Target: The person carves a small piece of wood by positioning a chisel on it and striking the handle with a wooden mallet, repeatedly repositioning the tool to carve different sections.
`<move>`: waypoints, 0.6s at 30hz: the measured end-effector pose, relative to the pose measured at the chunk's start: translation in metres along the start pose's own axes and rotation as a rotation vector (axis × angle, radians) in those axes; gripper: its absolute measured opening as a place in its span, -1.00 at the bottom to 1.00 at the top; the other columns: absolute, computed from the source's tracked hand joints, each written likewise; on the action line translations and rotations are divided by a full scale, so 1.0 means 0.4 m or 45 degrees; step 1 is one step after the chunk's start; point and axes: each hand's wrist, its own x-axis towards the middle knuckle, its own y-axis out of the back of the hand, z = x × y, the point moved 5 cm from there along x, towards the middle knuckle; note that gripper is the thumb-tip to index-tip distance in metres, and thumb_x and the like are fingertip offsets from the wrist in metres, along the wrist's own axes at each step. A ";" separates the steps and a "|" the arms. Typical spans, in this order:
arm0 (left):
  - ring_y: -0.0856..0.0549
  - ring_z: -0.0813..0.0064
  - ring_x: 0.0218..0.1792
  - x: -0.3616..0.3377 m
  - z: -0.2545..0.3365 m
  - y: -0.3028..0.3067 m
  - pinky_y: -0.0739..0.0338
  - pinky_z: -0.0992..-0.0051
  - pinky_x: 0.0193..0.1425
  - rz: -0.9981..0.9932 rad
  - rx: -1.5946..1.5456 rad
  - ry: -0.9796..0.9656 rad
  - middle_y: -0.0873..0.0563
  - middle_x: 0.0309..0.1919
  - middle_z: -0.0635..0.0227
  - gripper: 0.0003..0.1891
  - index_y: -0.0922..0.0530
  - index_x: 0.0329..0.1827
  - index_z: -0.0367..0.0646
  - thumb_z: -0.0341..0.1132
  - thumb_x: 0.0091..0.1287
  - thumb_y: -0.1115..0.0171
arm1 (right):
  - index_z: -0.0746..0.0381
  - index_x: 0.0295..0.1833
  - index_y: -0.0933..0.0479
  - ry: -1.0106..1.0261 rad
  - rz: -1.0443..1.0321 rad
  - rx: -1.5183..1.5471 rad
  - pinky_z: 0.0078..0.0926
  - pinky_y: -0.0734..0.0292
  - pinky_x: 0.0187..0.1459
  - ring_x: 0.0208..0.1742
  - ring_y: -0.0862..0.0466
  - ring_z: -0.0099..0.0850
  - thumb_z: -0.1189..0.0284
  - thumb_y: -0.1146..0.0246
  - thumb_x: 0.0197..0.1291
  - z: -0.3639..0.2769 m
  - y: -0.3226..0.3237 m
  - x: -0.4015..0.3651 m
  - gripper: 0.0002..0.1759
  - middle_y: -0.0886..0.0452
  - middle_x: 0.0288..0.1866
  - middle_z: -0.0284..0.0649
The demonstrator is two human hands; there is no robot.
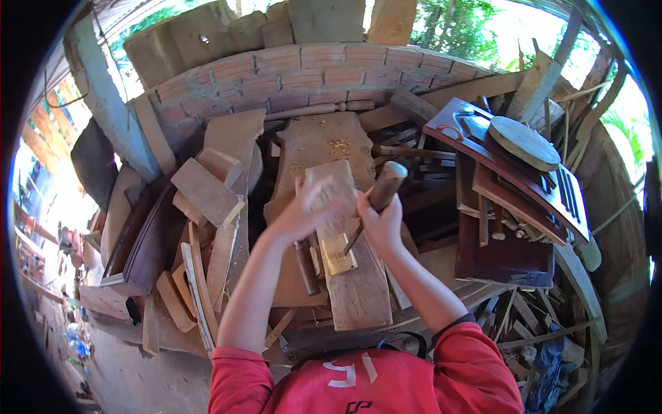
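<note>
A long thick wooden plank [360, 293] lies lengthwise in front of me on the workbench. On it sits a small pale yellow wood block [338, 254]. My right hand [381, 219] is wrapped round the thick wooden handle of a chisel [387, 186], whose thin metal blade slants down to the block. Over the plank's far part hovers my left hand [312, 207], fingers spread and blurred, holding nothing. Left of the block lies a dark round wooden stick [306, 269].
Scrap boards [207, 193] are piled on the left. Dark red panels [507, 172] carry a round wooden disc [524, 143] on the right. Shavings [339, 147] lie on a wide slab before the brick wall [296, 76]. Offcuts fill the lower right.
</note>
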 end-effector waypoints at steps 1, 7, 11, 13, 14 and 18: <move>0.33 0.07 0.40 0.000 0.093 0.030 0.39 0.00 0.36 0.019 -0.189 -0.165 0.17 0.37 -0.11 0.07 -0.14 0.35 -0.05 0.42 -0.20 -0.21 | 0.23 -0.50 -0.33 0.040 -0.003 -0.084 -0.63 -0.37 -0.55 -0.64 -0.46 -0.63 0.49 -0.23 0.09 -0.001 -0.001 -0.001 -0.78 -0.43 -0.63 -0.39; 0.01 0.12 0.40 0.018 0.277 -0.081 0.31 0.07 0.37 0.202 0.091 -0.513 -0.04 0.34 -0.09 -0.07 -0.17 0.30 -0.10 0.20 -0.08 -0.33 | 0.32 -0.14 -0.37 0.353 -0.078 -0.001 -0.51 -0.45 -0.25 -0.29 -0.53 -0.52 0.56 -0.25 -0.07 -0.063 -0.024 0.002 -0.68 -0.55 -0.36 -0.29; -0.63 0.35 -0.20 0.051 0.221 -0.117 -0.41 0.35 0.00 0.206 -0.271 -0.276 -0.63 -0.25 0.21 -0.59 -0.48 -0.17 -0.24 -0.19 0.00 -0.39 | 0.37 0.10 -0.24 0.415 -0.156 -0.264 -0.42 -0.47 -0.20 -0.24 -0.62 -0.30 0.48 -0.27 -0.07 -0.066 -0.005 0.002 -0.41 -0.57 -0.21 -0.07; -0.60 0.52 -0.37 0.051 0.202 -0.113 -0.45 0.55 -0.29 0.362 -0.248 -0.391 -0.60 -0.49 0.36 -0.77 -0.50 -0.33 -0.25 -0.32 0.05 -0.33 | 0.34 0.05 -0.27 0.145 -0.604 -0.504 -0.31 -0.36 -0.01 0.01 -0.50 -0.25 0.46 -0.29 -0.04 -0.042 -0.003 -0.015 -0.47 -0.46 -0.02 -0.01; -0.55 0.59 -0.40 0.046 0.191 -0.100 -0.43 0.57 -0.30 0.406 -0.354 -0.393 -0.58 -0.50 0.40 -0.78 -0.49 -0.35 -0.23 -0.33 0.05 -0.33 | 0.38 0.13 -0.22 0.115 -0.851 -0.739 -0.28 -0.32 0.08 0.11 -0.44 -0.14 0.39 -0.35 -0.07 -0.028 0.007 -0.033 -0.33 -0.41 0.04 0.08; -0.52 0.69 -0.43 0.036 0.170 -0.072 -0.42 0.63 -0.32 0.392 -0.441 -0.425 -0.56 -0.50 0.46 -0.84 -0.43 -0.40 -0.19 -0.38 0.12 -0.27 | 0.38 0.25 -0.11 0.248 -1.005 -0.392 -0.24 -0.30 0.14 0.19 -0.34 -0.04 0.24 -0.31 -0.04 0.046 0.120 -0.112 -0.19 -0.32 0.16 0.11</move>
